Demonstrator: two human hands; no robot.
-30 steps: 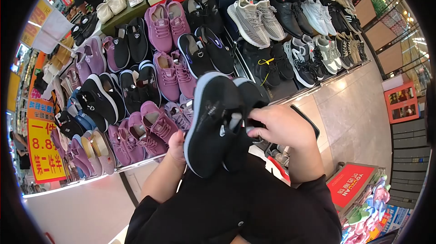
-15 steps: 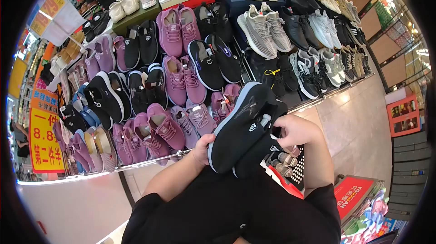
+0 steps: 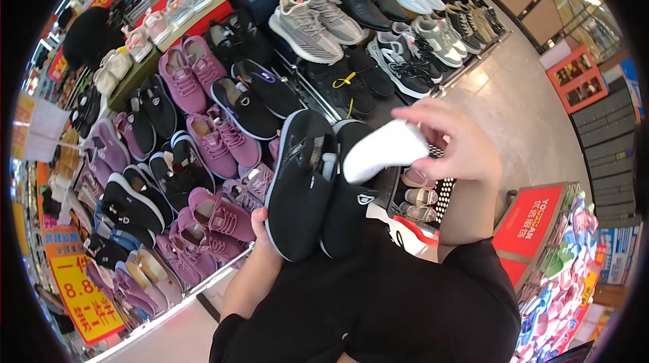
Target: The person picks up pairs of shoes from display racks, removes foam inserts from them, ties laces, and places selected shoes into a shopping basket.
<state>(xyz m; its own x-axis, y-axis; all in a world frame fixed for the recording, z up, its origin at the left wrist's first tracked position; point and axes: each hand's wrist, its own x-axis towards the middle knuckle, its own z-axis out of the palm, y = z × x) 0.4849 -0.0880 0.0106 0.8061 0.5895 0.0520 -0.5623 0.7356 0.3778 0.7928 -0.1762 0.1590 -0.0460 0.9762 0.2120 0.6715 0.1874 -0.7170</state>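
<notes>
My left hand (image 3: pixel 263 231) is closed on the outer side of a pair of black slip-on shoes (image 3: pixel 297 204) with pale soles, held up in front of my chest. The two shoes stand side by side with their toes toward me, and a small clear tag piece joins them. Between the thumb and fingers of my right hand (image 3: pixel 463 140) is a smooth white shoe insert (image 3: pixel 385 150). It is slightly blurred and lies over the opening of the right-hand shoe, covering part of it. I cannot tell whether its lower end touches the shoe.
Beyond the pair, a sloped rack holds rows of purple sneakers (image 3: pixel 220 214), black shoes and grey sneakers (image 3: pixel 307 28). A yellow price sign (image 3: pixel 84 292) stands at lower left. To the right are a red sign (image 3: pixel 531 221) and a stand of colourful slippers (image 3: pixel 547 295).
My right hand has drawn back from the shoe opening, and the white insert now shows in full. The shoes have turned more upright. My view has swung to the right.
</notes>
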